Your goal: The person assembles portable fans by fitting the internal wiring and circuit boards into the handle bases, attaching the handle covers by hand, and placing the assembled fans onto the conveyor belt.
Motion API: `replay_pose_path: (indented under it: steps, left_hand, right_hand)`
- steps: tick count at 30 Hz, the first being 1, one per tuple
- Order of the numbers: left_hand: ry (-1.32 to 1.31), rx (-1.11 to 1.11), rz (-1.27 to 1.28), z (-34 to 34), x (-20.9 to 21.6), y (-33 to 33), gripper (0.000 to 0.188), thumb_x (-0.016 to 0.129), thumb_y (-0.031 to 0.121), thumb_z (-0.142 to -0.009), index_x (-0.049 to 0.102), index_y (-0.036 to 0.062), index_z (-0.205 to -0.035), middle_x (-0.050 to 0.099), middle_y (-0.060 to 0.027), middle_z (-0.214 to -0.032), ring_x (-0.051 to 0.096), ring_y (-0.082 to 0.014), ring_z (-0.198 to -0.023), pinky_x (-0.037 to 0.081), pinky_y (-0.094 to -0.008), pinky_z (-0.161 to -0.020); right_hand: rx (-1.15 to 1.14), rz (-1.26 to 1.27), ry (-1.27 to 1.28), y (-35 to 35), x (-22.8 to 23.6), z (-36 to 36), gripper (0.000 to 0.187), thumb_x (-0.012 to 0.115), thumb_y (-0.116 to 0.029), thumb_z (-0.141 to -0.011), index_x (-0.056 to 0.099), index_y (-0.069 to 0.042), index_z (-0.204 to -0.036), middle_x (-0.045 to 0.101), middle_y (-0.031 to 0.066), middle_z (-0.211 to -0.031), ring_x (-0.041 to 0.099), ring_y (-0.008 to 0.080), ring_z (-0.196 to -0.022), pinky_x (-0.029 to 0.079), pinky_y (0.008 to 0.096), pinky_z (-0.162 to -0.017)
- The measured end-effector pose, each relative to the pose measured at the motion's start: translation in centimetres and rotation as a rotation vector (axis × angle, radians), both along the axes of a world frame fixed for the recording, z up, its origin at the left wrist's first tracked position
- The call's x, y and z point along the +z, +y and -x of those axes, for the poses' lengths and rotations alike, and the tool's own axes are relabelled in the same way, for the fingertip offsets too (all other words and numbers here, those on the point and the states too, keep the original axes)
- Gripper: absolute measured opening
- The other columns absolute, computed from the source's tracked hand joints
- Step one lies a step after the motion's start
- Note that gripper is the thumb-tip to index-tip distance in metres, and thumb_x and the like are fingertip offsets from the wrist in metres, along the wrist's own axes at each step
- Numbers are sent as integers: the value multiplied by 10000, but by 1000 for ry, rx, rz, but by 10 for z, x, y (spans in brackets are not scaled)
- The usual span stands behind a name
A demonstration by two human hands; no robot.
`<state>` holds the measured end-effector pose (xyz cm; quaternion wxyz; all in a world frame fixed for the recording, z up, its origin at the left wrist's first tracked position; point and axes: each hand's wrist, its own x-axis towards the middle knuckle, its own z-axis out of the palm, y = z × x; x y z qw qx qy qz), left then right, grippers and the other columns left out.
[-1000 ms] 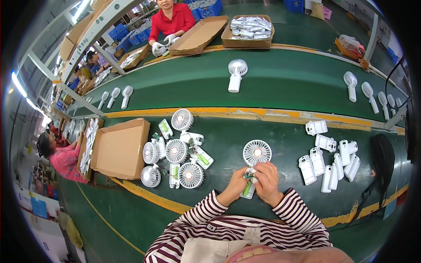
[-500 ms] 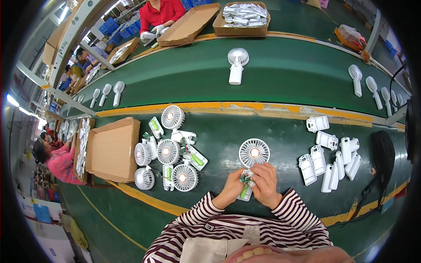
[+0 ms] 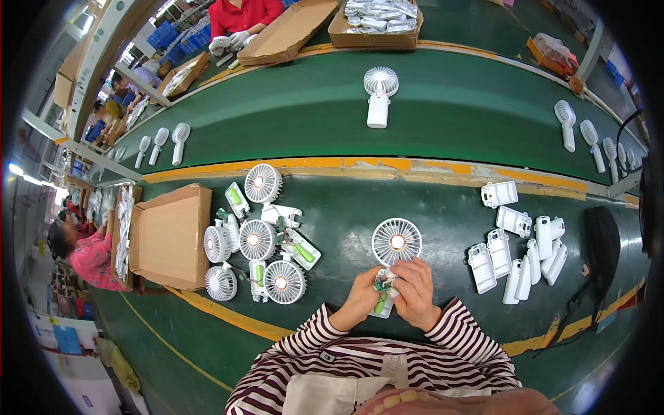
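Right in front of me lies a white handheld fan, its round grille head (image 3: pixel 396 241) face up and pointing away from me. Its handle shell (image 3: pixel 382 310) is opened, showing a green battery and a small green circuit board (image 3: pixel 381 284) with wires. My left hand (image 3: pixel 356 299) pinches the board and handle from the left side. Bent over the joint below the grille, my right hand (image 3: pixel 413 290) has its fingertips closed on a small whitish part (image 3: pixel 389 274), whose exact kind is hidden by the fingers.
Several opened fans (image 3: pixel 256 240) with batteries showing lie to the left, beside a cardboard box (image 3: pixel 169 238). White handle covers (image 3: pixel 498 252) are spread at the right, near a black strap (image 3: pixel 602 249). Beyond, a green belt (image 3: pixel 277 117) carries finished-looking fans (image 3: pixel 378 97). A gloved co-worker (image 3: pixel 242 21) sits across.
The fan in the middle of the belt has shifted a little to the right. My view has tilted slightly. Both hands stay on the same opened fan, with small finger movements.
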<state>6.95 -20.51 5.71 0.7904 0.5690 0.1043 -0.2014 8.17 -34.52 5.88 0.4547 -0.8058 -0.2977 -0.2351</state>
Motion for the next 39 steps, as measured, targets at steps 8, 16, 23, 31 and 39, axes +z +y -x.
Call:
replay_pose_path:
  steps: [8, 16, 23, 31, 39]
  left_hand:
    - [12, 28, 10, 7, -1, -2, 284, 397, -105, -779, 570, 16, -969, 580, -6, -867, 514, -63, -784, 422, -199, -667]
    - [-50, 71, 3, 6, 9, -6, 218, 407, 64, -847, 597, 34, -950, 592, -13, -896, 532, -86, -819, 441, -237, -705]
    - [145, 191, 225, -11, 8, 7, 242, 466, 175, -861, 585, -20, -938, 607, -81, -867, 588, -147, -744, 479, -269, -662]
    - [149, 169, 222, 0, 3, 6, 222, 448, 131, -860, 585, -24, -944, 597, -65, -883, 562, -125, -763, 446, -252, -671]
    - [117, 125, 238, 3, 3, 12, 255, 421, 148, -891, 553, -34, -1012, 598, -79, -942, 570, -146, -834, 452, -278, -732]
  right_hand:
    - [17, -2, 10, -2, 1, 7, 211, 614, -18, -636, 530, -12, -829, 573, 138, -1009, 551, 319, -966, 373, 476, -895]
    - [-70, 36, -94, -4, -5, 10, 270, 637, -56, -605, 538, -37, -856, 558, 152, -1056, 529, 343, -1000, 372, 523, -886]
    - [-112, 77, -255, 3, -1, 4, 201, 623, -2, -573, 561, -55, -757, 597, 88, -918, 557, 295, -936, 352, 490, -902]
    - [-97, 193, -245, 1, -7, 20, 129, 618, -67, -612, 577, -63, -734, 577, 40, -857, 570, 221, -891, 323, 490, -935]
    - [-44, 334, -64, 0, 16, 15, 151, 603, -37, -624, 545, -52, -762, 533, 47, -834, 539, 222, -849, 368, 442, -885]
